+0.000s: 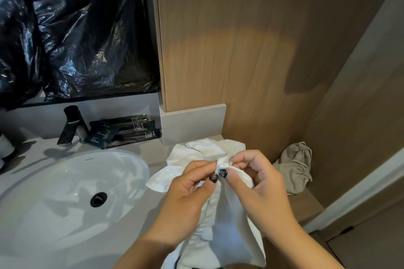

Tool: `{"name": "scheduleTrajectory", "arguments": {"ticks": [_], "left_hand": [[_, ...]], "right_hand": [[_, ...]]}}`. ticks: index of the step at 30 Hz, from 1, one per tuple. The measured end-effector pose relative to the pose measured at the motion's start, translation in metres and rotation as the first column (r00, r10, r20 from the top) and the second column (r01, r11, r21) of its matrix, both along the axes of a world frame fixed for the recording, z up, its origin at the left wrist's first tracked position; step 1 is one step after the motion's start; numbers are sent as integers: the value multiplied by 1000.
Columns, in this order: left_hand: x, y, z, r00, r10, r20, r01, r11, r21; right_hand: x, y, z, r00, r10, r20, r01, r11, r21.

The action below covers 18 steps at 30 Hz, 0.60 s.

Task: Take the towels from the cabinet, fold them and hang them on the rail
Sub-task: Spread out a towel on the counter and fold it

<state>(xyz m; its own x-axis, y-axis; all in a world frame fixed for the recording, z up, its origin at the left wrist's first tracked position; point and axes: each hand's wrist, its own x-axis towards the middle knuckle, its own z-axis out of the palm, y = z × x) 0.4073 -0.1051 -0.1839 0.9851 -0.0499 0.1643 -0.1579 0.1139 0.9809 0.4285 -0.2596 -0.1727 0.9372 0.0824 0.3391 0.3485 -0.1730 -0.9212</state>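
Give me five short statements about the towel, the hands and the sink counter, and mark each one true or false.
1. Both hands, left and right, pinch the white towel. True.
2. The towel hangs on a rail. False: it is held above the counter, and no rail is in view.
3. A black faucet stands behind the sink. True.
4. The sink is full of water. False: its basin looks empty, with the black drain showing.
5. Grey drawstring bags lie right of the towel. True.
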Motion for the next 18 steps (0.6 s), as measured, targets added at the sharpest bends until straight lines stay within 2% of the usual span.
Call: {"name": "scheduleTrajectory", "arguments": {"ticks": [3, 5, 7, 10, 11, 13, 16, 18], "left_hand": [[-1, -5, 3, 999, -27, 43, 26, 999, 28], [2, -8, 1, 998, 46, 52, -47, 999, 26], [5, -14, 0, 992, 127, 21, -126, 991, -40], [6, -27, 2, 981, 194, 17, -193, 980, -55], [6, -32, 2, 977, 205, 52, -204, 979, -17], [6, -39, 0, 960, 225, 164, -251, 956, 155], [8, -45, -7, 938, 196, 287, -305, 858, 412], [7, -50, -12, 936, 204, 287, -322, 828, 460]], "right_hand": [[1, -3, 1, 1000, -10, 10, 11, 999, -46], [3, -8, 6, 997, -12, 81, 27, 982, -190], [5, -15, 11, 990, 16, 141, 31, 945, -326], [8, -26, 20, 987, 34, 154, 29, 922, -385], [9, -29, 23, 983, 23, 183, 55, 910, -411], [12, -37, 31, 969, 0, 246, 110, 894, -435], [18, -51, 50, 955, -5, 297, 120, 921, -372], [22, -60, 66, 949, -4, 314, 117, 932, -343]]}}
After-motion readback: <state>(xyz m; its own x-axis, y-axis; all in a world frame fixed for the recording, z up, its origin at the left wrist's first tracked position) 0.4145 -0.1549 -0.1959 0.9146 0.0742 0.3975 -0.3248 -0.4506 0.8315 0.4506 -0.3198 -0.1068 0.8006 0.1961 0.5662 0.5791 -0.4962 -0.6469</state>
